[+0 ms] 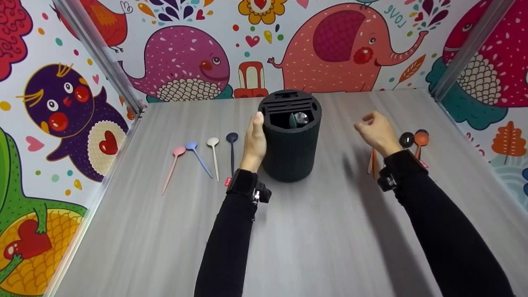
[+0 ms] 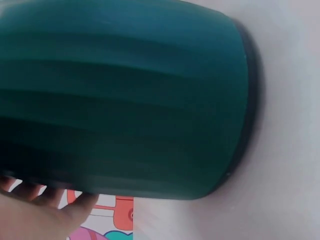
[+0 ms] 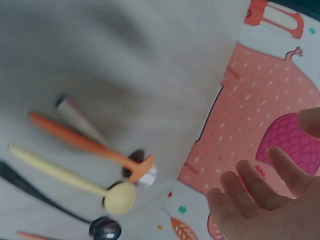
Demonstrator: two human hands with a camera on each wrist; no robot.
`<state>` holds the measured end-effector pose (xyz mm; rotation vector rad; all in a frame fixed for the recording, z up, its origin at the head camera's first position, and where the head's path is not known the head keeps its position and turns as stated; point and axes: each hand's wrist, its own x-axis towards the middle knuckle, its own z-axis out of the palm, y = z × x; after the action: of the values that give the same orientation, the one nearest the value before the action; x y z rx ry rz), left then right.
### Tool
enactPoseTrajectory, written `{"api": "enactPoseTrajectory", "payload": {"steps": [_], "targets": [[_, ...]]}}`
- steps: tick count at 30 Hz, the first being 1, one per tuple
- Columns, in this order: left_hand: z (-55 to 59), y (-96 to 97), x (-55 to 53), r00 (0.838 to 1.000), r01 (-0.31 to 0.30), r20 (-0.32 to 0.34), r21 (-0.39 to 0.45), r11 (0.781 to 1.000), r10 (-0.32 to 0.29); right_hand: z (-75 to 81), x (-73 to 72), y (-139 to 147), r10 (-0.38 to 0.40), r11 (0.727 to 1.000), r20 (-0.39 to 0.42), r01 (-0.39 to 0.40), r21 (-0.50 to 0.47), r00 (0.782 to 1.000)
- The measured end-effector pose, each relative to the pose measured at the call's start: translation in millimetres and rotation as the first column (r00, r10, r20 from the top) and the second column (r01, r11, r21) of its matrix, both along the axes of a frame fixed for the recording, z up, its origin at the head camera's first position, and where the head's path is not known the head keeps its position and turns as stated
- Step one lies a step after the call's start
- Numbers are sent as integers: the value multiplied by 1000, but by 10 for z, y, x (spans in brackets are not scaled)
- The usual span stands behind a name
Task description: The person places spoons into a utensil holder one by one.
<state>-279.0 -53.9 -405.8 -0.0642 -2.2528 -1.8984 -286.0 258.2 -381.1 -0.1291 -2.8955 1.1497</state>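
Observation:
A dark green ribbed utensil holder (image 1: pixel 291 156) stands upright on the table, its slotted top facing up. In its larger compartment a shiny metal utensil head (image 1: pixel 302 119) shows beside a dark green piece. My left hand (image 1: pixel 254 142) rests against the holder's left side; in the left wrist view its fingertips touch the far edge of the wall (image 2: pixel 125 110). To the right, my right hand (image 1: pixel 377 132) hovers above the table, fingers loosely bent around nothing. Under and beyond it lie an orange-handled utensil (image 3: pixel 90 142), a cream spoon (image 3: pixel 120 197) and a black ladle (image 3: pixel 106 229).
Left of the holder lie a pink spoon (image 1: pixel 178 152), a blue spoon (image 1: pixel 192 145), a white spoon (image 1: pixel 213 142) and a navy spoon (image 1: pixel 232 137). An orange spoon (image 1: pixel 421 138) lies at the right. Cartoon-printed panels (image 1: pixel 255 49) border the grey table (image 1: pixel 288 239).

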Motion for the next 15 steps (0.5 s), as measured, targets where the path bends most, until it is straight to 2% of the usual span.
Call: {"api": "enactPoseTrajectory", "payload": {"steps": [7,15], "targets": [[-4,6,-6,1000,-10,1,-5,1000,10,-88,42,181,-11,996,94,3,85,996],[-4,3,4,1000,-5,-5,3,1000,5,-236,88,308,-6,987,94,-9,163,996]]}}
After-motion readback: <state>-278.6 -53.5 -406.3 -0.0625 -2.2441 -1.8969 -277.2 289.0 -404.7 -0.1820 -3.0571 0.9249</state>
